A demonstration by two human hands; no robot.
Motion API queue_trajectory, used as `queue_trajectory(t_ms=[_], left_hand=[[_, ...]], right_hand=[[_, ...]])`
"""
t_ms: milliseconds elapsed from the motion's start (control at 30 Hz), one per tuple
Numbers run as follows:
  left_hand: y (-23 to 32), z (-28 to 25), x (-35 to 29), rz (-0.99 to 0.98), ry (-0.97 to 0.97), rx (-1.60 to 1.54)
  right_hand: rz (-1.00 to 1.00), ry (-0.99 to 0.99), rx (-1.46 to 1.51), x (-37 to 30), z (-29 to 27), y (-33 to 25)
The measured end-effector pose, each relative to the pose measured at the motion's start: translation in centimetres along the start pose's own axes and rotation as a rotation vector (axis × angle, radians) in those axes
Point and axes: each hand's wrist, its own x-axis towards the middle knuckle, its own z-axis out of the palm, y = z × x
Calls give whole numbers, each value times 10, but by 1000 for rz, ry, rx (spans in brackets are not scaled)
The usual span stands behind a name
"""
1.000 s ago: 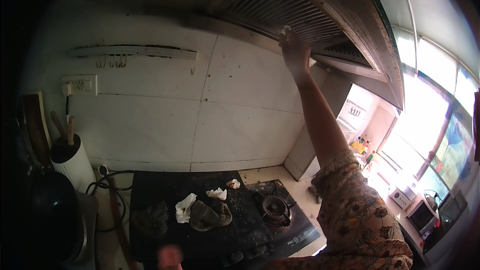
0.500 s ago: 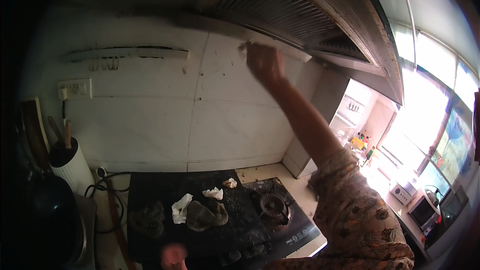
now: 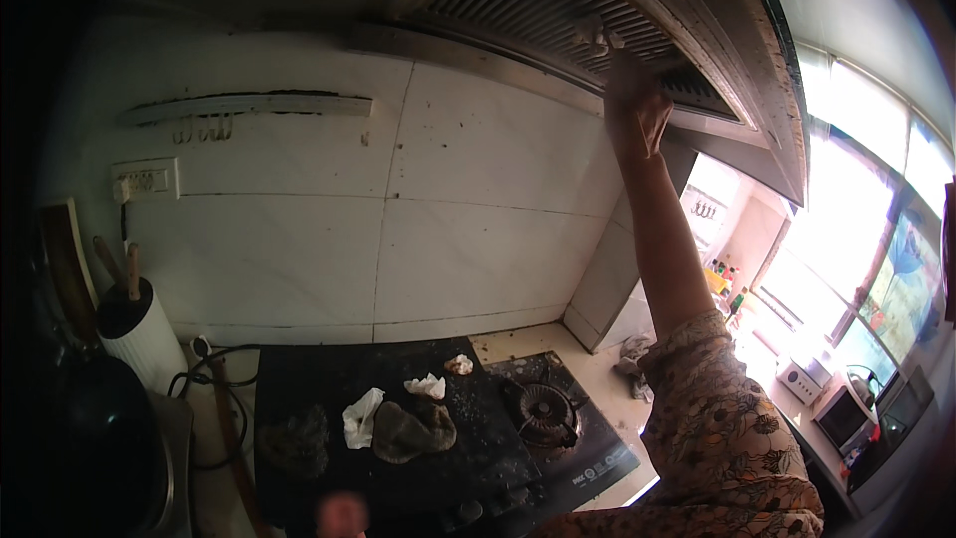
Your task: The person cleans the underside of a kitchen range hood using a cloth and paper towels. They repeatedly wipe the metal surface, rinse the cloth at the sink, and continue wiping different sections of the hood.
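My right hand (image 3: 637,105) is raised to the underside of the range hood (image 3: 687,0). Its fingers are closed on a crumpled tissue (image 3: 597,37), which lies against the slatted grille (image 3: 543,0); motion blurs the fingers a little. Low at the bottom edge, in front of the black cooktop (image 3: 339,379), only a small blurred part of my left hand (image 3: 342,515) shows, its fingers not readable. On the cooktop lie a dark grey cloth (image 3: 413,433), white crumpled tissues (image 3: 362,416) and a dark scrubbing pad or rag (image 3: 296,440).
A burner (image 3: 543,411) is at the cooktop's right. To the left stand a white knife holder (image 3: 142,339) and a dark pan (image 3: 95,438), with a black cable (image 3: 234,408) nearby. A grey crumpled cloth (image 3: 634,364) lies on the right counter. The tiled wall (image 3: 478,249) is behind.
My right hand has moved right, from in front of the wall below the hood's edge to the hood's grille, carrying the tissue. My left hand has stayed nearly in place.
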Motion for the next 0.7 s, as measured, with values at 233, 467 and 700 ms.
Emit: queue_trajectory(t_ms=[233, 467, 700], left_hand=[[5, 5, 0, -2, -7, -27], [-4, -18, -6, -12, 48, 18], [-1, -15, -4, -7, 24, 82]], right_hand=[[994, -503, 832, -32, 56, 11], [166, -103, 155, -25, 9, -22], [-7, -132, -45, 13, 12, 19]])
